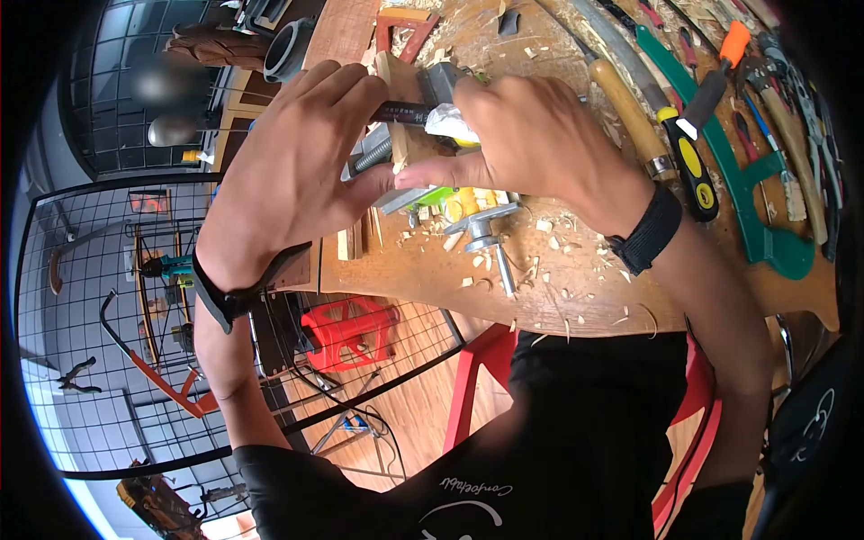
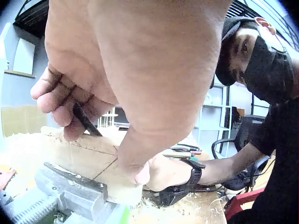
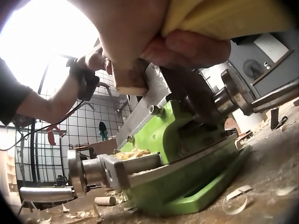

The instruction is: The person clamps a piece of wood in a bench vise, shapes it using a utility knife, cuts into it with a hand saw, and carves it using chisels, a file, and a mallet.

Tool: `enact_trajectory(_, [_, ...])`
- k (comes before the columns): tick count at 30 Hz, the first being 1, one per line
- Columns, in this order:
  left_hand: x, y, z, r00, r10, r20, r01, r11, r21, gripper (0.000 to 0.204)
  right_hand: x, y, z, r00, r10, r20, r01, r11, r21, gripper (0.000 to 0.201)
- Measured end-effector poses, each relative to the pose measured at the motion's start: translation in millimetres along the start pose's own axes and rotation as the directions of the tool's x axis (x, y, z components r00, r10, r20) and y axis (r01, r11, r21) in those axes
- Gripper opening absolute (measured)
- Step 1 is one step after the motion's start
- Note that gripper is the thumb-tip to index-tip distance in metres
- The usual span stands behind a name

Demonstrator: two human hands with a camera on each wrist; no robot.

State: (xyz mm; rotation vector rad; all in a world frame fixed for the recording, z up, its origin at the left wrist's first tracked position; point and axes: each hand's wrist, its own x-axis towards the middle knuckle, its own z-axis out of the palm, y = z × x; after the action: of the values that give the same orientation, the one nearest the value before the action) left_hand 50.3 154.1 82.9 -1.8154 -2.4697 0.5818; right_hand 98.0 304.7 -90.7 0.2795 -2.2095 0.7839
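A pale wood block (image 1: 402,81) is clamped in a vise (image 3: 177,135) with a green body and grey metal jaws. Across the block lies a dark, narrow bar (image 1: 402,112) with light lettering, its right end wrapped in white and yellow material (image 1: 447,122). My left hand (image 1: 292,157) curls its fingers round the bar's left end. The right hand (image 1: 540,135) grips the wrapped end. Both thumbs meet at the block's near end. Drawn lines mark the wood's side (image 2: 77,154) in the left wrist view. What kind of tool the bar is, I cannot tell.
Wood shavings litter the workbench (image 1: 405,265). A vise handle (image 1: 504,270) juts toward the body. To the right lie a wooden-handled tool (image 1: 630,108), a yellow-black handle (image 1: 691,166), a green tool (image 1: 733,180) and several others. A black wire grid (image 1: 90,297) stands left.
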Motion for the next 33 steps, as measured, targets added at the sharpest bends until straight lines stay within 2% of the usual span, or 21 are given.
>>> enact_trajectory(4, [0,1,-3,0.998,-0.014,0.068,0.018,0.998,-0.057,0.048,-1,-1,-2,1.0,-0.012,-0.001,0.012,0.999,0.039,0.094])
enact_trajectory(6, [-6,6,-1,0.997,-0.022,0.068,0.026,0.998,-0.058,0.047,-7,-7,-4,0.996,0.055,0.068,-0.061,0.995,0.077,0.092])
enact_trajectory(8, [-10,12,3,0.997,-0.029,0.07,0.034,0.997,-0.065,0.046,-11,-7,-3,0.995,0.066,0.078,-0.073,0.993,0.089,0.091])
enact_trajectory(10, [-9,15,3,0.999,-0.037,-0.008,0.038,0.998,0.041,0.045,-8,-4,-4,0.994,0.075,0.075,-0.082,0.992,0.094,0.09])
enact_trajectory(12, [-4,13,2,0.999,-0.029,-0.018,0.03,0.996,0.086,0.042,-1,1,-4,0.998,0.021,-0.059,-0.021,1.0,-0.002,0.091])
enact_trajectory(14, [-3,10,1,0.999,-0.022,-0.029,0.026,0.991,0.133,0.039,4,5,-4,0.997,-0.038,-0.067,0.036,0.999,-0.029,0.092])
enact_trajectory(16, [-4,9,3,0.996,0.038,-0.076,-0.024,0.984,0.176,0.04,4,6,-3,0.998,-0.019,0.054,0.017,0.999,0.05,0.092])
enact_trajectory(17, [-3,10,2,0.996,0.038,-0.076,-0.024,0.983,0.18,0.04,3,5,-2,0.999,-0.021,0.05,0.018,0.999,0.051,0.092])
enact_trajectory(19, [-4,12,0,0.999,0.007,-0.032,-0.004,0.994,0.11,0.039,-1,2,1,0.999,-0.01,-0.036,0.012,0.999,0.048,0.09])
enact_trajectory(22, [-4,16,-1,0.999,-0.034,-0.009,0.035,0.993,0.116,0.037,-4,1,5,0.994,-0.028,-0.103,0.033,0.998,0.047,0.088])
enact_trajectory(29, [-4,18,-1,0.997,-0.021,-0.072,0.029,0.994,0.108,0.031,-9,-7,1,0.996,0.019,-0.088,-0.018,1.0,0.011,0.085])
enact_trajectory(31, [-2,19,-5,0.997,-0.069,0.037,0.07,0.997,-0.043,0.026,-10,-10,0,0.997,0.047,-0.06,-0.043,0.997,0.072,0.084])
enact_trajectory(32, [-2,21,-7,0.997,-0.068,0.038,0.07,0.997,-0.043,0.026,-12,-13,-2,0.997,0.047,-0.061,-0.043,0.996,0.072,0.084])
enact_trajectory(33, [-1,23,-9,0.997,-0.059,0.055,0.06,0.998,-0.005,0.026,-15,-16,-7,0.996,0.08,0.029,-0.083,0.99,0.117,0.083])
